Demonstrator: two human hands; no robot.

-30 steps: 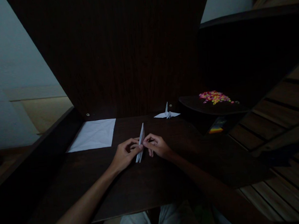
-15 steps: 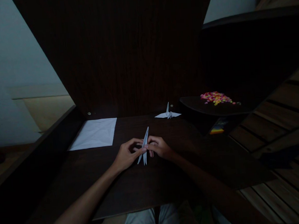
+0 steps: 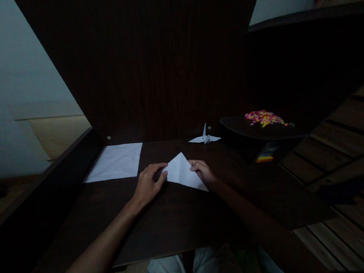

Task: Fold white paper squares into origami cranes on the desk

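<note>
A white folded paper with a crease down its middle is held above the dark desk, its pointed corner facing away from me. My left hand pinches its left corner between thumb and fingers. On the other side, my right hand grips the right edge, thumb on top and fingers behind. Beyond it, near the back panel, stands a white paper crane with its wings spread. A creased square sheet of white paper lies flat at the left.
A curved dark shelf at the right bears a pile of small colourful pieces. Beneath it is a rainbow-coloured item. A raised side board bounds the desk at the left, and a tall panel behind.
The folded paper has gone from a narrow, edge-on bundle to a broad, flat face. My hands have moved apart to its two sides. The crane and the flat sheet have stayed put.
</note>
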